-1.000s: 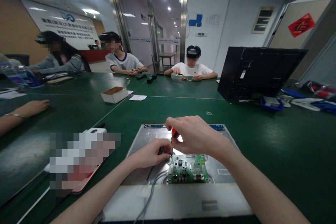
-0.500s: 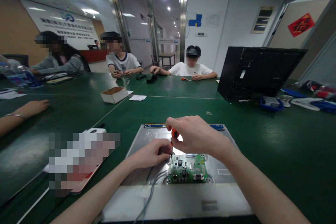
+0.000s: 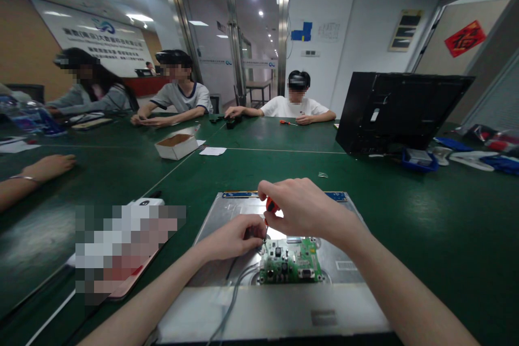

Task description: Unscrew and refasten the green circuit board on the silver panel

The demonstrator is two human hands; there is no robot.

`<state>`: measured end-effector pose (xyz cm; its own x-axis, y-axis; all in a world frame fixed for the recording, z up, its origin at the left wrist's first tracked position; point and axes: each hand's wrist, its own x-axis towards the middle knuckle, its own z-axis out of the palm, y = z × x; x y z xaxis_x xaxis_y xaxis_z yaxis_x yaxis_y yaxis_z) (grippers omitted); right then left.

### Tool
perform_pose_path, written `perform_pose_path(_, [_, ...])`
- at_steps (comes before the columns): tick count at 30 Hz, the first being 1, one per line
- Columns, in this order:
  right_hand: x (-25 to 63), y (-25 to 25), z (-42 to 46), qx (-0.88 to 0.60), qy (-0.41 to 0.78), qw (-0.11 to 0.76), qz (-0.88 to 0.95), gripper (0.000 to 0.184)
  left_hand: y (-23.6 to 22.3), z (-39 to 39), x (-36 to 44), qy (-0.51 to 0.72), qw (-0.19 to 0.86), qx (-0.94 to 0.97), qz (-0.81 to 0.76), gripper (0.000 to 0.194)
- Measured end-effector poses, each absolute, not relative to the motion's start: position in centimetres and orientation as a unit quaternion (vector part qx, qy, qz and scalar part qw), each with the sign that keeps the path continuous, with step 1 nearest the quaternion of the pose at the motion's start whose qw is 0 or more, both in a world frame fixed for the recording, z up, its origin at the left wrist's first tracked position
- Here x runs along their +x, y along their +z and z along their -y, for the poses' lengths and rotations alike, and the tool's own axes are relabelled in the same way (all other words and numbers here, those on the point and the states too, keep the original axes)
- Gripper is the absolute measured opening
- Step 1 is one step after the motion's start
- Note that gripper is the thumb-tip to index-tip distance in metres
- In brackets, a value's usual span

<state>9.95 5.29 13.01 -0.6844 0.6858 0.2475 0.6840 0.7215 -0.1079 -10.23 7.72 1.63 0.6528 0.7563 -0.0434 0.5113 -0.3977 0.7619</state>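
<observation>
A green circuit board (image 3: 290, 260) lies on the back of a silvery display panel (image 3: 344, 232). My right hand (image 3: 300, 205) is closed around the red handle of a screwdriver (image 3: 271, 206), held upright with its shaft pointing down at the board's upper left corner. At that same corner my left hand (image 3: 239, 235) has its fingers pinched together beside the screwdriver's tip. What the left fingers grip, if anything, is hidden. Grey cables (image 3: 234, 294) run from the board's left side over the panel toward me.
Left of the panel lies a phone (image 3: 150, 203) beside a blurred-out pink-edged item. A small open cardboard box (image 3: 176, 147) and white paper (image 3: 213, 151) are farther off. A black monitor (image 3: 399, 113) stands at right by a blue tray (image 3: 419, 160). Several people sit around the green table.
My hands stay at the same corner, the right one shifting only very slightly with the screwdriver. Across the table, a person in a white shirt has moved their arms to the left.
</observation>
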Motion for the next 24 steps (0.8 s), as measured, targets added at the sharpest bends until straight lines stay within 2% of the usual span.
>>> perform_pose_path(9, [10.1, 12.97, -5.51, -0.378, -0.002, 0.136, 0.916, 0.018, 1.78, -7.51, -10.07, 0.163, 0.39, 0.823, -0.379, 0.008])
perform_pose_path(13, [9.98, 13.0, -5.39, -0.38, 0.001, 0.133, 0.916, 0.009, 1.61, -7.64, -10.21, 0.164, 0.386, 0.823, -0.382, 0.01])
perform_pose_path(17, [9.91, 13.13, -5.22, -0.373, 0.007, 0.131, 0.918, 0.018, 1.39, -7.84, -10.32, 0.162, 0.39, 0.824, -0.378, 0.011])
perform_pose_path(24, [9.93, 12.98, -5.46, -0.381, -0.013, 0.134, 0.915, 0.02, 1.91, -7.58, -10.17, 0.149, 0.382, 0.827, -0.385, 0.01])
